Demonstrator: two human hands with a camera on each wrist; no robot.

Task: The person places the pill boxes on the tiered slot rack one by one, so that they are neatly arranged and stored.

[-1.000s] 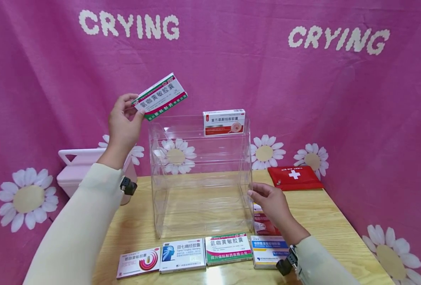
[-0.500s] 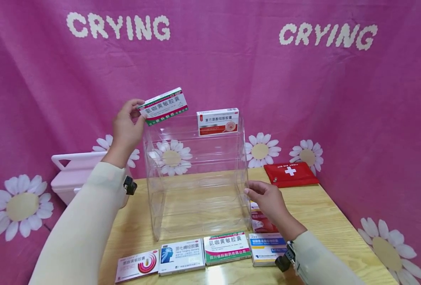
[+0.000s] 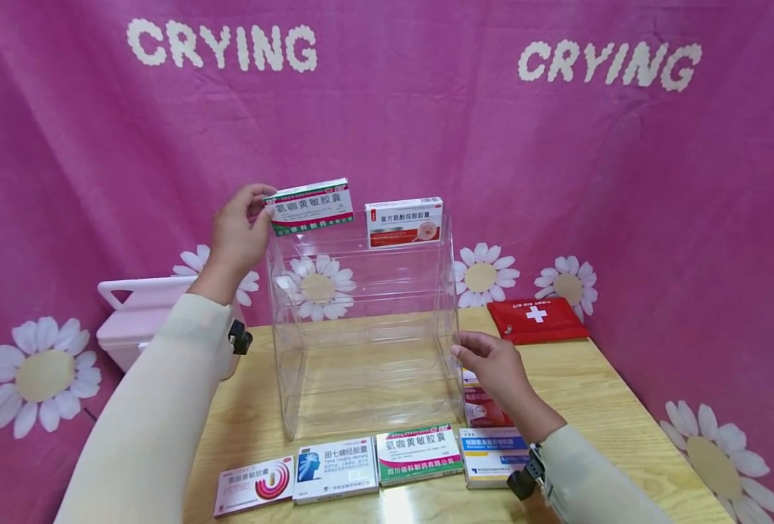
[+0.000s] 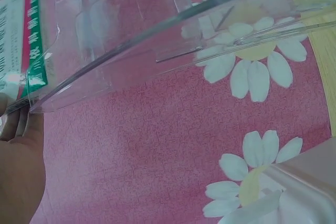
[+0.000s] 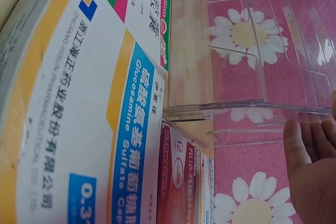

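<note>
My left hand pinches the left end of a green, white and magenta medicine box, slightly tilted at the top left of a clear plastic display rack. In the left wrist view the box overlaps the rack's clear side panel. A white and red medicine box stands upright on the top tier, at the right. With thumb and fingers, my right hand holds the rack's right side edge; the right wrist view has the fingers along that panel.
In front of the rack lie a pink-ringed box, a blue head-picture box, another green and magenta box and a blue and white box. Red boxes sit under my right wrist. Behind are a pink case and red first aid pouch.
My left hand has lowered the green and magenta medicine box to the rack's top tier and turned it nearly level. My right hand has stayed on the rack's edge.
</note>
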